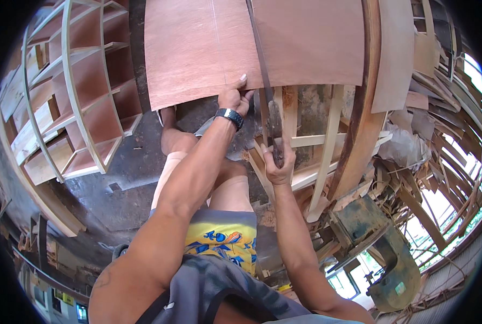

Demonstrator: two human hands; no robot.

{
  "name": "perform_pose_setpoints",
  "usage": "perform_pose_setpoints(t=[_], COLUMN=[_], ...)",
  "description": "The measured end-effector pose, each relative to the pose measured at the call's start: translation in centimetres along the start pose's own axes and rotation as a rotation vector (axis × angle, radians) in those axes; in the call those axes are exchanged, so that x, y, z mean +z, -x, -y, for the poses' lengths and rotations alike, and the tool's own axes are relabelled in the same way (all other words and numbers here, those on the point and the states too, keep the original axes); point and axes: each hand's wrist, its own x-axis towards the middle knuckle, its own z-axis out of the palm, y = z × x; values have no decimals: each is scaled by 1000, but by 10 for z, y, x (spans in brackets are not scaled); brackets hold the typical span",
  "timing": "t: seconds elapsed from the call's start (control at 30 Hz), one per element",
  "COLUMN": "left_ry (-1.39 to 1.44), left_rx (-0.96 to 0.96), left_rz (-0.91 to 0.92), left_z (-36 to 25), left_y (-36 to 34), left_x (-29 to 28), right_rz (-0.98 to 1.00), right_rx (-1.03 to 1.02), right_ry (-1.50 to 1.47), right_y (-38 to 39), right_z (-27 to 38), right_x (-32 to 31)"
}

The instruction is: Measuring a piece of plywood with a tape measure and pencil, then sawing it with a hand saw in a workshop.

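Note:
My right hand [279, 159] is wrapped round the worn handle of a handsaw [261, 59]. The saw's long dark blade runs away from me along a gap in a reddish plywood sheet [192, 54]. The plywood to the right of the blade [311, 43] has its near edge a little higher in the picture. At the near edge of the left part, just left of the blade, my left hand [235, 100] grips the sheet with the thumb on top; its other fingers are partly hidden. A faint pale line runs lengthwise on the left part.
Under the plywood stands a pale wooden frame [327, 146]. A long curved-looking plank [360, 119] borders it on the right. Shelving with compartments [79, 92] stands left. Scrap wood [441, 119] and a dark green machine [381, 243] are on the right.

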Motion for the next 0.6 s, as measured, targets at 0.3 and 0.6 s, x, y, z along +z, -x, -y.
perform_pose_setpoints(t=[0.3, 0.6], left_ry=[19, -55], left_rx=[83, 65], left_rz=[6, -23], left_z=[-19, 1], left_y=[-6, -15], left_x=[-5, -2], right_rz=[4, -82], right_rx=[85, -100], right_ry=[219, -102], right_y=[197, -29], right_z=[69, 26], right_x=[-94, 9])
